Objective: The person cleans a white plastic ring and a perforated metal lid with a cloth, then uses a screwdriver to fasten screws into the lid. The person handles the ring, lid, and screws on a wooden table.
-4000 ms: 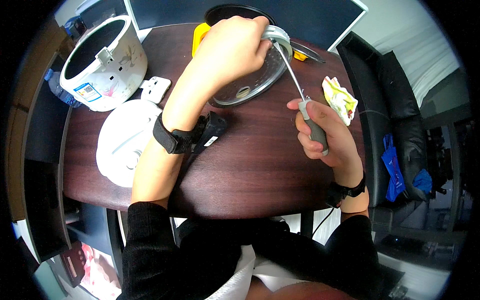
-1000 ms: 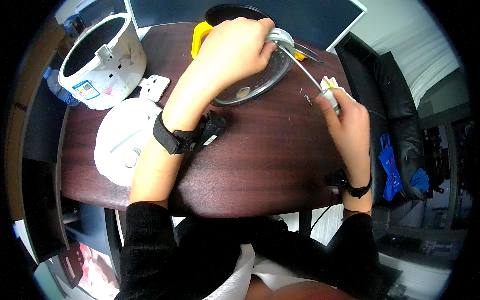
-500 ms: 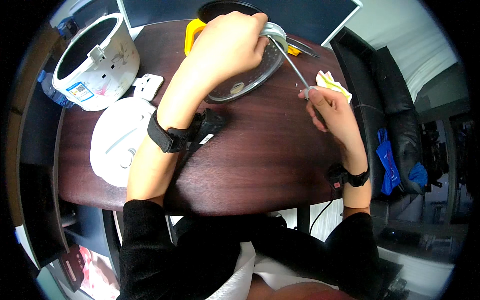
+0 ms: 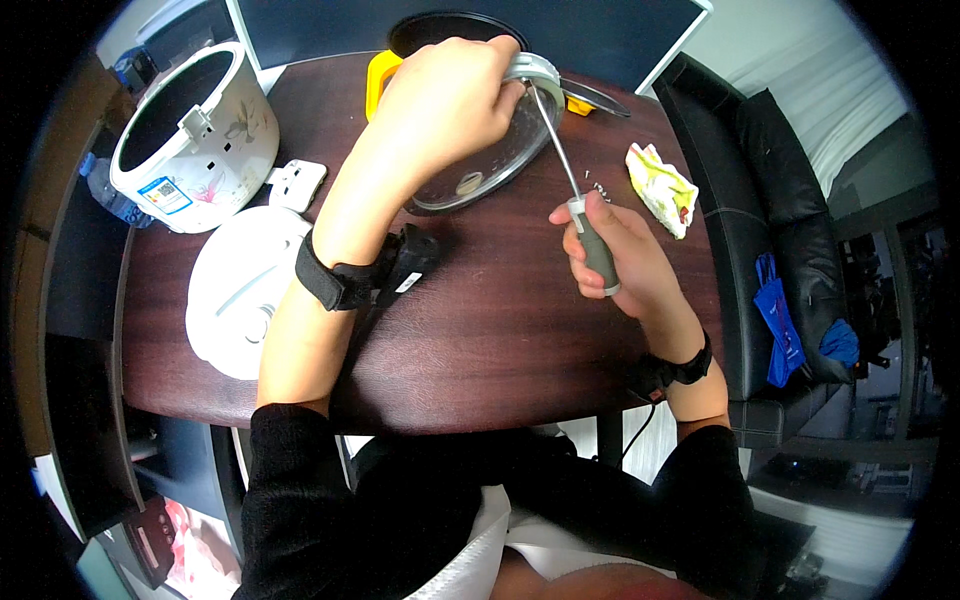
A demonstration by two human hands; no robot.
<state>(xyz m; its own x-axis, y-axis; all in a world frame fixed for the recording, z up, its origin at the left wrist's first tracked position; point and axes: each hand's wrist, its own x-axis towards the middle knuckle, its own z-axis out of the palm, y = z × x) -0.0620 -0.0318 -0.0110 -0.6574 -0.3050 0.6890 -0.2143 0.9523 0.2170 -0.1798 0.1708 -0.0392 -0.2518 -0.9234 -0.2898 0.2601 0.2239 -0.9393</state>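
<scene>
My left hand is closed around the raised edge of a round, see-through lid-like disc, which is tilted up off the table. A pale grey fitting sits at its top edge by my fingers. In my right hand is a screwdriver with a grey-green handle. Its long metal shaft slants up and left, and the tip meets the disc's edge beside my left fingertips; the exact contact point is too small to make out. Several small screws lie on the table just beyond my right hand.
A white flowered rice cooker body stands at the far left. Near it are a round white cover and a small white part. A patterned cloth lies right; a yellow object and black pan-like object sit behind.
My right hand has moved left and slightly nearer to me, showing the screwdriver's handle. The shaft stands steeper. The cloth and screws are now more exposed. My left hand has shifted slightly.
</scene>
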